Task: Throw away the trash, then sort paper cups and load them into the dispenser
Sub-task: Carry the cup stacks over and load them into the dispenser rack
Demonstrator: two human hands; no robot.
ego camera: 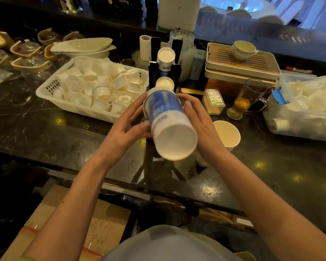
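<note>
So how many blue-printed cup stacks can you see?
2: one blue-printed stack held between both hands, one standing in the black dispenser. Others may be hidden.

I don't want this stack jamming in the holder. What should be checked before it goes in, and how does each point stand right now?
1. Stack of blue-and-white cups held on both sides: ok, left hand and right hand flank it.
2. Stack nested straight: ok as far as shown; the far end is partly hidden.
3. Stack lined up with the black dispenser: not ok, it lies tilted, bottom toward the camera.
4. Free room in the dispenser: cannot tell; cups already sit in it.
5. Path clear of the loose cup beside the right hand: ok, it stands off to the side.
</note>
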